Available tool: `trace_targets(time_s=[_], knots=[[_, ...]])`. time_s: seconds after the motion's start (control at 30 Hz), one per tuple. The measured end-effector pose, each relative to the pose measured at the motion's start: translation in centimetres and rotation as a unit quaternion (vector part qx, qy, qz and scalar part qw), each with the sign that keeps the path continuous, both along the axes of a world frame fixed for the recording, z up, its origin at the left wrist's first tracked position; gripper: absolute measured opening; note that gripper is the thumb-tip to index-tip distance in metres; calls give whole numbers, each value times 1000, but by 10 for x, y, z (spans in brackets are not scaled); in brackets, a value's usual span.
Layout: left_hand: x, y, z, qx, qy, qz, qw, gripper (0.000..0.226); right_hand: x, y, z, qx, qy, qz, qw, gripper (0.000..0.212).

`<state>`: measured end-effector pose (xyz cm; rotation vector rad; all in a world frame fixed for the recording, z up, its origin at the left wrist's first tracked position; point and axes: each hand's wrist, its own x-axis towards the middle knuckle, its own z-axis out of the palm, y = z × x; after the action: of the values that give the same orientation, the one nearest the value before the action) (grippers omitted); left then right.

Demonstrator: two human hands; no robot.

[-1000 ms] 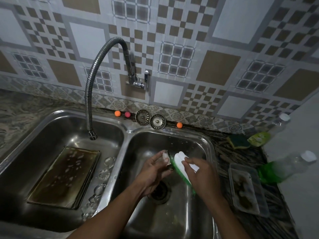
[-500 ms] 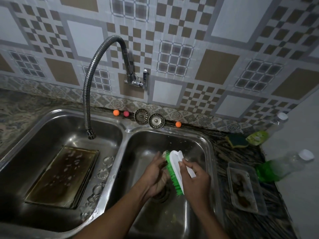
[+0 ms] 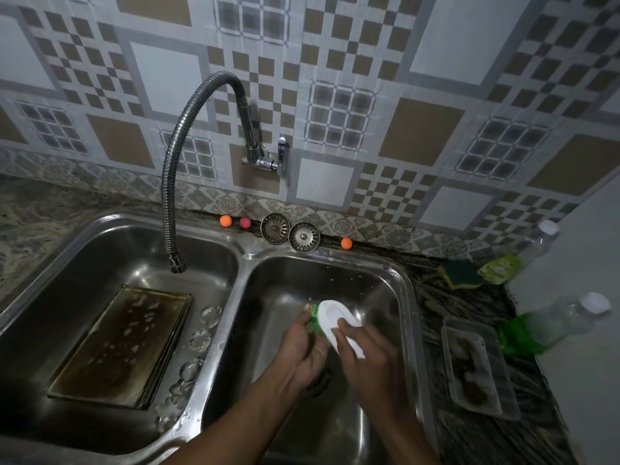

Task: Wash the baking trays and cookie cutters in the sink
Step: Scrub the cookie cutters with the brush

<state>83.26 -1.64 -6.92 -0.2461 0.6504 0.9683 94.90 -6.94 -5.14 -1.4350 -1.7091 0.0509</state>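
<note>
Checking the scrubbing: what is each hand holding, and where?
Right hand grips the brush by its white back end. Left hand curls against the bristles; what it holds is hidden.

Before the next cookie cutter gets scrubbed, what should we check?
1. Grip: right hand holds white scrub brush with green bristles, ok.
2. Contents of left hand: cannot tell, hidden.
3. More clear flower-shaped cookie cutters waiting in left steel basin: ok.
4. Rinsed dark baking tray: not ok, suds on it.
5. Water from flexible metal tap: not ok, none seen.
</note>
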Motion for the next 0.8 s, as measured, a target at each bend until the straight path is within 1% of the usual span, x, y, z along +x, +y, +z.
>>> trace_targets(time_s=[0.03,0.07,0.17,0.2,0.27,0.33,0.43,0.5,0.57,0.67,0.8], knots=[[-1,0,-2,-7,-7,6,1000,44,3,-2,-3,3,-20,-6,1000,15],[-1,1,-5,-10,-13,17,1000,42,7,-2,-5,-2,-18,-21,1000,16],[-3,0,-10,-17,1,27,999,41,19,-1,-7,-28,27,-72,997,19],[-2,0,-11,-17,1,22,1000,43,19,0,-6,-29,40,-70,996,19],[1,-2,-9,-10,2,3,1000,45,11,1,-2,-25,67,-34,997,16],[1,-1,-5,2,10,-13,1000,46,2,-1,-1,-27,73,-3,997,15],[-4,3,-2,3,5,7,1000,42,8,-2,-8,-44,104,-19,993,13],[-10,2,2,16,-9,13,1000,41,17,-1,-8,-77,173,-60,980,12],[-14,0,4,33,-10,-4,999,45,21,1,-5,-121,239,-81,960,13],[-16,0,3,41,-14,-14,999,46,21,3,3,-166,275,-76,944,17],[-17,6,2,50,34,4,998,33,20,3,7,-168,297,-65,938,13]])
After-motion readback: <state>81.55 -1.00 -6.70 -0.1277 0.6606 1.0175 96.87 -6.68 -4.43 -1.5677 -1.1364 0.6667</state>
